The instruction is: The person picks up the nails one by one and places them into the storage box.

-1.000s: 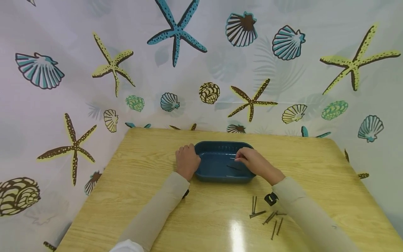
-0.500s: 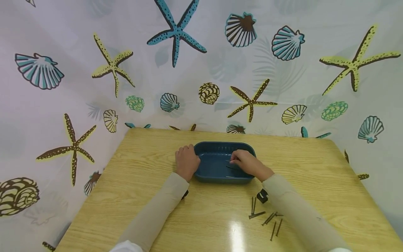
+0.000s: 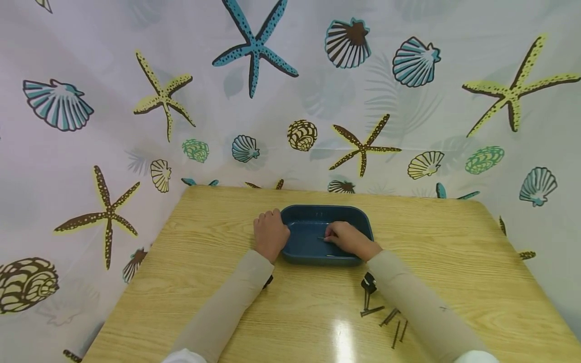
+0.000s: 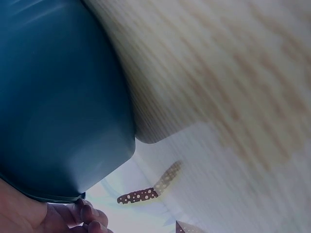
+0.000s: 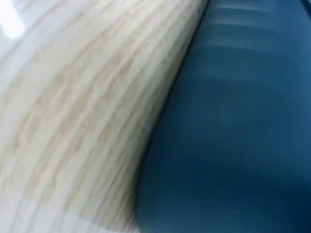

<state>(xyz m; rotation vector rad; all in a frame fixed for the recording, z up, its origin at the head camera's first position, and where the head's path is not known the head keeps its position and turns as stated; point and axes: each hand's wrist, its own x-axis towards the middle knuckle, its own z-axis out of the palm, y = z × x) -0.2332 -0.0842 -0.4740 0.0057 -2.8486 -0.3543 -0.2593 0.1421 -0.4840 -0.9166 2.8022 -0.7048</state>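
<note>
A dark blue oblong tray [image 3: 303, 246] stands on the wooden table, and its outer wall fills much of both wrist views. Holding its left rim is my left hand [image 3: 271, 234]; in the left wrist view, curled fingers [image 4: 92, 218] show beside the rim. My right hand [image 3: 348, 238] reaches inside the tray over the right half. Its thumb and fingertips pinch a thin nail [image 3: 320, 238], whose end points left, low over the tray floor. The right hand itself is out of sight in the right wrist view.
Several loose nails [image 3: 396, 334] lie on the table [image 3: 218, 227] in front of the tray, some close to the right sleeve [image 3: 422, 302]. A white curtain [image 3: 281, 106] printed with starfish and shells stands behind and at the sides.
My right hand has moved left and slightly down within the tray, carrying the nail lower. The left hand stays on the rim, and the tray has hardly shifted.
</note>
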